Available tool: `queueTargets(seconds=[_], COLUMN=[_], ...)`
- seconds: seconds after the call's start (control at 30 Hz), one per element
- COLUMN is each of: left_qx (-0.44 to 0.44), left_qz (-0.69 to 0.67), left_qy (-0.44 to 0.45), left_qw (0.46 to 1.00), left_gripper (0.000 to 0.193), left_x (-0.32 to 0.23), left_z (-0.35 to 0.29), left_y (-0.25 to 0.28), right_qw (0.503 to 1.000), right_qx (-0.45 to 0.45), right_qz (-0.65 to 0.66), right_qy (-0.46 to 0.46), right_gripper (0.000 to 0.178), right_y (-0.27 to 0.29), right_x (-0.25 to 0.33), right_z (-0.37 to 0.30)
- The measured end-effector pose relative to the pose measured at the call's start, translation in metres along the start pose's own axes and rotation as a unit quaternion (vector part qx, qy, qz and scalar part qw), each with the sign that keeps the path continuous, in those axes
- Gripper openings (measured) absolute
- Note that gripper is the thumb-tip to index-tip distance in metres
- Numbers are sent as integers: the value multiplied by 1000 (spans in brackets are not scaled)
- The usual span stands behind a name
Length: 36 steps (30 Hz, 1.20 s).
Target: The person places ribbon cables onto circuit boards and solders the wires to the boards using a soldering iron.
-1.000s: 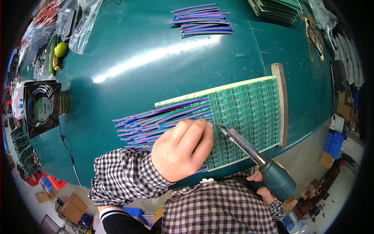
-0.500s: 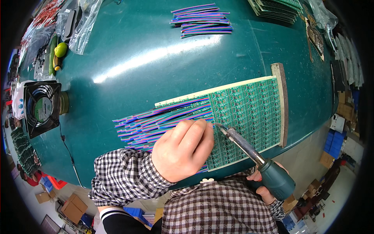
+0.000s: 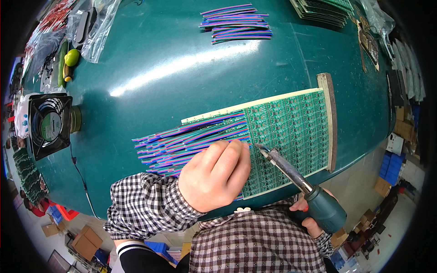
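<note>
A green circuit board panel (image 3: 287,141) lies on the table, with rows of small parts on it. Multicoloured flat wires (image 3: 182,143) run leftward from the panel's left half. My left hand (image 3: 216,175) is closed over these wires, its fingertips pinched at the wire ends by the edge of the bare rows; the fingertips themselves are hidden. In my right hand (image 3: 313,226) is a soldering iron (image 3: 291,175) with a green handle. Its tip is just right of my left fingers, close over the panel; whether it touches cannot be seen.
A wooden strip (image 3: 327,123) borders the panel's right end. A bundle of the same wires (image 3: 236,22) lies at the far side, near stacked panels (image 3: 323,11). To the left stand a black fan (image 3: 49,125) and a round tin (image 3: 75,119), with plastic bags (image 3: 98,32) beyond.
The soldering iron and my right hand have shifted slightly rightward, its tip drawing a little away from my left fingers. My left hand has barely moved.
</note>
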State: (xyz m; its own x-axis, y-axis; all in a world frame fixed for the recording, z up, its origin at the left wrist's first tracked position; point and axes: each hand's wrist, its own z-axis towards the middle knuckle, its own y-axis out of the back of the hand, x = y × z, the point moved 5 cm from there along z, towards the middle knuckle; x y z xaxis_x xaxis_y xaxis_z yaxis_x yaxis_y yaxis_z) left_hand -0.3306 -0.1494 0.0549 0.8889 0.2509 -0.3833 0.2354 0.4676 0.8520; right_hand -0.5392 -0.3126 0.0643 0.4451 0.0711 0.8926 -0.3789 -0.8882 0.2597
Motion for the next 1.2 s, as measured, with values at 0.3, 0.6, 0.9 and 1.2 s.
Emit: queueTargets(seconds=[0.3, 0.6, 0.9, 1.2], left_qx=[-15, -22, -11, -21], left_qz=[17, 56, 60, 56], left_qy=[0, -22, -28, -23], left_qw=[1000, 998, 998, 998], left_gripper=[36, 29, 30, 30], left_x=[-1, -2, -3, -3], left_z=[-3, -7, -5, -6], left_y=[-1, -3, -4, -4], right_qw=[1000, 1000, 1000, 1000], right_qx=[2, 3, 15, 6], right_qz=[3, -7, -26, -19], right_qy=[-5, -6, -2, 10], right_gripper=[48, 49, 49, 49], right_y=[0, 1, -2, -2], right_x=[-2, 0, 2, -1], right_z=[-1, -2, 1, 0])
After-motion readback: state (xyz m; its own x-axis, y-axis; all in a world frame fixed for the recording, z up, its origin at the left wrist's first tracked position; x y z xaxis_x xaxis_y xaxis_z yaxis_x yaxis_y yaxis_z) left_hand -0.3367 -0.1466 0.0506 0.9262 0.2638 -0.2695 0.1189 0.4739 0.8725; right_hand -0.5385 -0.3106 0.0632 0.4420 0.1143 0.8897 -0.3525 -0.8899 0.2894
